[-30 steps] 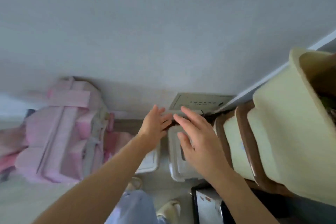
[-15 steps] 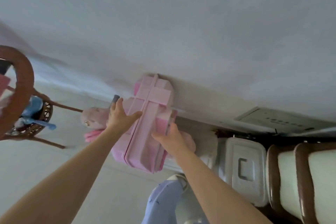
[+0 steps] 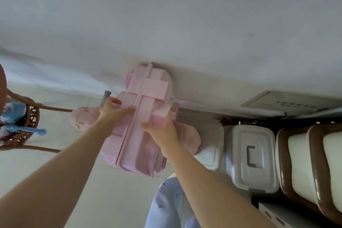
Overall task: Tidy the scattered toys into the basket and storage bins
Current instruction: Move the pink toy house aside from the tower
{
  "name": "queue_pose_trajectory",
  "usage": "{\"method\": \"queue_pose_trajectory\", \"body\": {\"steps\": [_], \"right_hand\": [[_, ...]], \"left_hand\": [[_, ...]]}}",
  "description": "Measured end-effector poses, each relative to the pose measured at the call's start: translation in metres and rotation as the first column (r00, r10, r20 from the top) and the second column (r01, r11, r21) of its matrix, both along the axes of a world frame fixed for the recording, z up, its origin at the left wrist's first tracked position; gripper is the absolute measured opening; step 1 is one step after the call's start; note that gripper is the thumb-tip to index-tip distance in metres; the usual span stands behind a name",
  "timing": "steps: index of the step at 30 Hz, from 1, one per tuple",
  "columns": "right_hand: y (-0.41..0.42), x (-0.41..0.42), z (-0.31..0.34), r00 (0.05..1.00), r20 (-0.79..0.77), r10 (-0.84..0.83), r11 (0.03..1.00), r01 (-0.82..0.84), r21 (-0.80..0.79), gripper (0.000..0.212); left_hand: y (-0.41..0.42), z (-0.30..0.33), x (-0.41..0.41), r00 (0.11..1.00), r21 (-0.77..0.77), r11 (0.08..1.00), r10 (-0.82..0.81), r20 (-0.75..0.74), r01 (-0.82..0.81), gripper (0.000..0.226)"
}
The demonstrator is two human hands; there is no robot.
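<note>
A large pink plastic toy case [image 3: 140, 135] stands upright on the floor against the white wall. My left hand [image 3: 112, 111] grips its left edge, thumb lying across the front face. My right hand [image 3: 162, 129] grips its right side, thumb on the front. A pink plush toy [image 3: 83, 118] lies on the floor left of the case, and another pink plush [image 3: 190, 140] sits behind its right side. At the far left stands a brown wicker basket [image 3: 32, 116] with blue toys in it. Two lidded white storage bins [image 3: 251, 155] sit to the right.
Cream-and-brown tubs [image 3: 299, 163] are lined up at the far right beside the bins. A grey-blue handle-like object [image 3: 105, 96] pokes up behind my left hand. My leg in pale blue trousers [image 3: 170, 201] is at bottom centre. Pale tiled floor spreads between the basket and the case.
A second ago both hands hovered open over the white bins. They moved left and took hold of the pink case; since half a second ago the grip is unchanged.
</note>
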State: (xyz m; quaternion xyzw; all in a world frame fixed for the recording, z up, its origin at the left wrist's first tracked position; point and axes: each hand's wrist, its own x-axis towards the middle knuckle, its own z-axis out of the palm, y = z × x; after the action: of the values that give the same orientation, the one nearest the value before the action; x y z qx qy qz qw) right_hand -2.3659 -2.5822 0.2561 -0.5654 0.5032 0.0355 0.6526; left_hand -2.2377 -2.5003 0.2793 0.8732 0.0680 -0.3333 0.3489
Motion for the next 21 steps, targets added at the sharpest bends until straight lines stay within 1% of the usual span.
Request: {"method": "queue_pose_trajectory", "body": {"steps": [1,2,4,5,6,7,9,12,13,14,16,17,19,21], "right_hand": [[-0.003,-0.005,0.006,1.000,-0.020,-0.017,1.000,0.016,-0.014,0.091],[-0.008,-0.015,0.010,0.999,-0.040,-0.032,0.999,0.031,-0.021,0.089],[-0.022,-0.042,0.025,0.996,-0.079,-0.044,0.999,0.043,-0.014,0.074],[-0.029,-0.058,0.031,0.995,-0.074,-0.071,0.997,0.071,0.001,0.064],[-0.037,-0.076,0.037,0.991,-0.060,-0.116,0.993,0.117,0.016,0.057],[-0.043,-0.092,0.042,0.986,-0.046,-0.160,0.986,0.162,0.035,0.053],[-0.053,-0.124,0.055,0.971,-0.035,-0.235,0.969,0.237,0.068,0.054],[-0.065,-0.164,0.072,0.953,-0.035,-0.302,0.949,0.304,0.081,0.055],[-0.070,-0.179,0.078,0.949,-0.025,-0.315,0.944,0.316,0.092,0.053],[-0.073,-0.190,0.085,0.945,-0.007,-0.328,0.938,0.326,0.114,0.051],[-0.080,-0.213,0.095,0.932,0.029,-0.363,0.923,0.355,0.146,0.057],[-0.084,-0.222,0.100,0.924,0.049,-0.379,0.917,0.368,0.155,0.060],[-0.092,-0.243,0.109,0.913,0.073,-0.400,0.911,0.389,0.137,0.060],[-0.102,-0.263,0.115,0.914,0.072,-0.399,0.916,0.393,0.085,0.052]], "left_hand": [[-0.001,0.000,-0.007,1.000,0.012,1.000,0.003,0.017,-0.004,0.065],[-0.003,0.004,-0.019,0.999,0.022,1.000,0.007,0.045,-0.008,0.076],[-0.008,0.013,-0.043,0.994,-0.018,0.999,0.033,0.099,-0.032,0.098],[-0.012,0.018,-0.053,0.993,-0.049,0.998,0.048,0.105,-0.043,0.105],[-0.020,0.024,-0.065,0.994,-0.053,0.998,0.042,0.099,-0.037,0.108],[-0.026,0.031,-0.076,0.995,-0.049,0.999,0.015,0.094,-0.010,0.106],[-0.043,0.050,-0.107,0.994,-0.033,0.998,-0.053,0.098,0.057,0.098],[-0.066,0.087,-0.148,0.980,-0.043,0.990,-0.128,0.152,0.136,0.093],[-0.074,0.099,-0.162,0.976,-0.069,0.984,-0.152,0.157,0.164,0.084],[-0.080,0.109,-0.173,0.973,-0.100,0.978,-0.164,0.162,0.182,0.067],[-0.092,0.126,-0.193,0.967,-0.182,0.959,-0.187,0.175,0.218,0.031],[-0.095,0.130,-0.200,0.964,-0.213,0.950,-0.193,0.180,0.230,0.025],[-0.103,0.137,-0.216,0.963,-0.264,0.932,-0.205,0.178,0.247,0.028],[-0.111,0.138,-0.231,0.968,-0.312,0.918,-0.208,0.143,0.244,0.022]]}}
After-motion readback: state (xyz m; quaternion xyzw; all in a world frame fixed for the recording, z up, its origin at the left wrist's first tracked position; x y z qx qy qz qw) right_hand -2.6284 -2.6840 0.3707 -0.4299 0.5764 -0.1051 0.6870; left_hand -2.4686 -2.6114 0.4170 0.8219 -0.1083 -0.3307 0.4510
